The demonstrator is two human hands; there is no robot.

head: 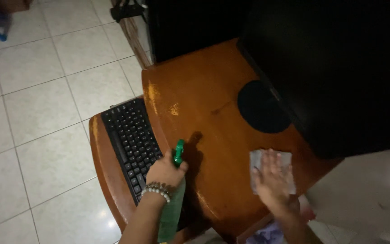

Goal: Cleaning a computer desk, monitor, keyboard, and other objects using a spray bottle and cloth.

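Pale floor tiles point(37, 108) are filling the left side of the head view. Next to them, a black keyboard point(132, 147) is lying on a lower pull-out shelf point(102, 167) of the wooden desk point(199, 90), which is shining under the light.

The left hand point(165, 171), wearing beaded bracelets point(155, 190) at the wrist, is hovering over the near edge of the keyboard and the desk's front edge. Its fingers are wrapping closed around the neck of a green spray bottle point(172, 205), whose nozzle is pointing away from the person over the desk top while the body is hanging down along the forearm.

Further right, the right hand point(271, 178) is lying flat, fingers spread wide, pressing a pale cloth point(271, 169) against the desk top near its right front edge; it is gripping nothing, only pressing down. Just beyond the cloth, a round black monitor base point(262, 106) is sitting on the desk, with the dark monitor point(335, 68) looming over the right side.
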